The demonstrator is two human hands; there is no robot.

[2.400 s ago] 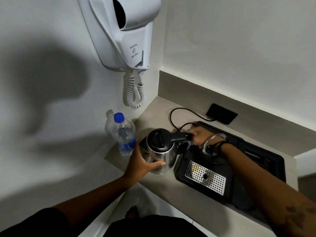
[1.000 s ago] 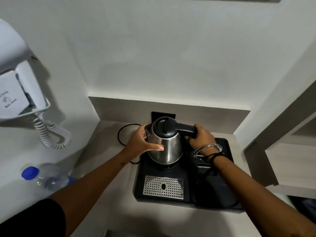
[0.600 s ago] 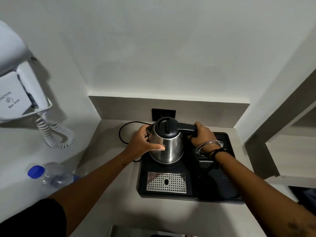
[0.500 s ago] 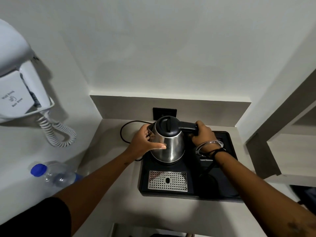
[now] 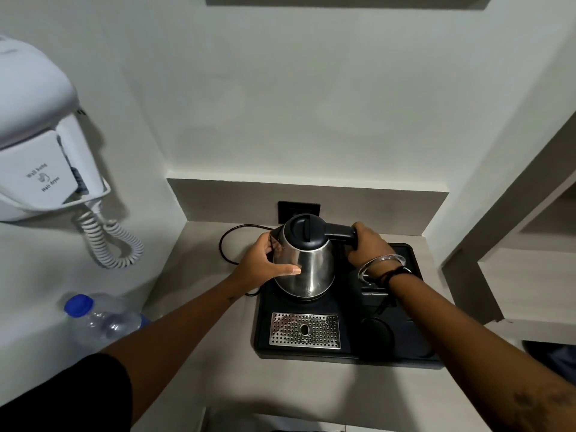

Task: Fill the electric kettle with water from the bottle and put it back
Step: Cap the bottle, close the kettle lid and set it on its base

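Tucked into a white-walled corner, the grey counter carries a black tray where the steel kettle stands upright, right hand gripping its handle, left hand cupping its side, capped bottle well apart.

kettle steel w/ black lid; tray black, perforated silver grate; bottle clear, blue cap; desk grey.

Two hands show, the left hand and right hand, plus one kettle, one bottle, one tray, one grate, one hair dryer, one cord and one socket.
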